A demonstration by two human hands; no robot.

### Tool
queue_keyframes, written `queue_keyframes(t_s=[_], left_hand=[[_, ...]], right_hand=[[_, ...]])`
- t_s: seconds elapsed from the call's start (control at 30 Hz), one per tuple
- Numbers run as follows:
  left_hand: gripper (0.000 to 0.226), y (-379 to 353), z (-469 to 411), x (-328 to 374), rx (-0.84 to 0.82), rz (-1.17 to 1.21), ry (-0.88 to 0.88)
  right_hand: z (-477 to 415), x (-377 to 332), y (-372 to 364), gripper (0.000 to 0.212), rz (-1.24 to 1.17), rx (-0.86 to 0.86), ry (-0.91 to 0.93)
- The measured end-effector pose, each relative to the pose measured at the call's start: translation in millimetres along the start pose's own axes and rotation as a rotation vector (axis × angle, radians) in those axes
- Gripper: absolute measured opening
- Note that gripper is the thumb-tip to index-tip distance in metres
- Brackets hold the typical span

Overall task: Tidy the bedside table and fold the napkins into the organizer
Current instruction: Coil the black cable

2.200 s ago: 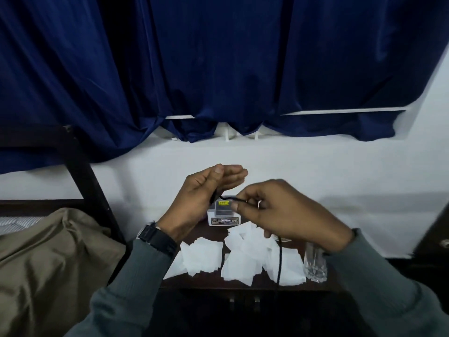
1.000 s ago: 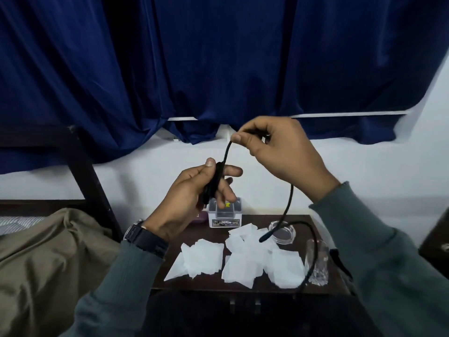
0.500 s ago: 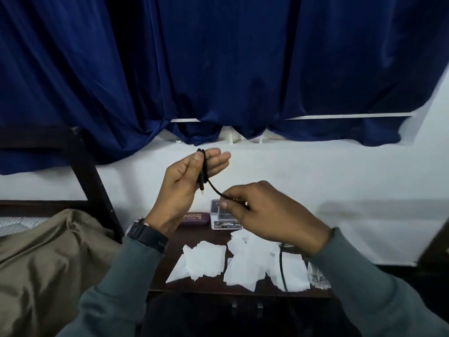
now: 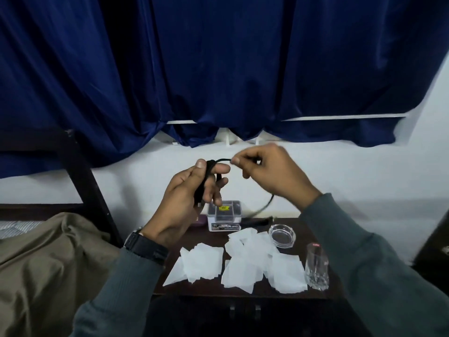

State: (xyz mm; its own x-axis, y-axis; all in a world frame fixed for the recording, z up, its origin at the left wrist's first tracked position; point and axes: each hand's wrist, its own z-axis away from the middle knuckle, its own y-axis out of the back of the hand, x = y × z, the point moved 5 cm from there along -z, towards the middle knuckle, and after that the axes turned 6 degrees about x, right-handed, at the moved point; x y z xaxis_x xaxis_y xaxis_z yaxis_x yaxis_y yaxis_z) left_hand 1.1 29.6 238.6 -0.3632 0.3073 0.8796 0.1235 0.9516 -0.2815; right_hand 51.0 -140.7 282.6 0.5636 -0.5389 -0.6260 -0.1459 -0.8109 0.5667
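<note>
A thin black cable (image 4: pixel 206 177) is looped in a bundle around the fingers of my left hand (image 4: pixel 184 198), held up above the bedside table (image 4: pixel 213 238). My right hand (image 4: pixel 269 169) pinches the cable's free strand just right of the bundle; the rest of the cable (image 4: pixel 263 207) trails down to the table's back. Several white napkins (image 4: pixel 238 261) lie loose and overlapping across the dark wooden top. A small clear organizer box (image 4: pixel 224 215) with a printed label stands at the back centre.
A round glass ashtray (image 4: pixel 281 235) sits right of the box. A tall clear glass (image 4: pixel 317 269) stands at the table's front right corner. A maroon case (image 4: pixel 202 220) peeks out left of the box. A bed with olive bedding (image 4: pixel 48 263) lies left; blue curtains hang behind.
My right hand has risen from below the bundle to level with my left fingers, carrying the strand over them. The ashtray and glass have come back into sight.
</note>
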Motion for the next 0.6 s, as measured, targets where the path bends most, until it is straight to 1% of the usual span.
queue_keyframes(t_s=[0.07, 0.17, 0.2, 0.27, 0.37, 0.47, 0.53, 0.6], left_hand=[[0.049, 1.4, -2.0, 7.3, 0.024, 0.124, -0.009], [0.047, 2.6, -5.6, 16.3, 0.014, 0.254, -0.041], [0.045, 3.1, -7.1, 17.0, 0.011, 0.24, -0.064], [0.039, 6.7, -9.7, 13.0, 0.04, 0.113, -0.101], [0.037, 17.1, -8.3, 3.1, 0.064, -0.167, -0.109], [0.035, 21.0, -1.6, -6.2, -0.011, -0.47, -0.094], [0.034, 19.8, 3.1, -13.6, -0.057, -0.553, -0.047], [0.037, 15.8, 6.7, -18.1, -0.094, -0.519, 0.002]], right_hand=[[13.4, 13.4, -19.6, 0.018, -0.029, -0.102, -0.035], [43.6, 15.6, -51.3, 0.021, -0.016, -0.335, -0.036], [52.1, 12.2, -57.5, 0.022, 0.008, -0.386, -0.02], [63.7, 2.6, -58.4, 0.02, 0.069, -0.417, 0.026], [69.9, -13.9, -42.2, 0.019, 0.166, -0.37, 0.082], [63.9, -26.0, -19.9, 0.019, 0.325, -0.27, 0.129], [53.4, -30.1, -3.6, 0.018, 0.388, -0.171, 0.163], [41.9, -33.3, 10.9, 0.016, 0.36, -0.067, 0.205]])
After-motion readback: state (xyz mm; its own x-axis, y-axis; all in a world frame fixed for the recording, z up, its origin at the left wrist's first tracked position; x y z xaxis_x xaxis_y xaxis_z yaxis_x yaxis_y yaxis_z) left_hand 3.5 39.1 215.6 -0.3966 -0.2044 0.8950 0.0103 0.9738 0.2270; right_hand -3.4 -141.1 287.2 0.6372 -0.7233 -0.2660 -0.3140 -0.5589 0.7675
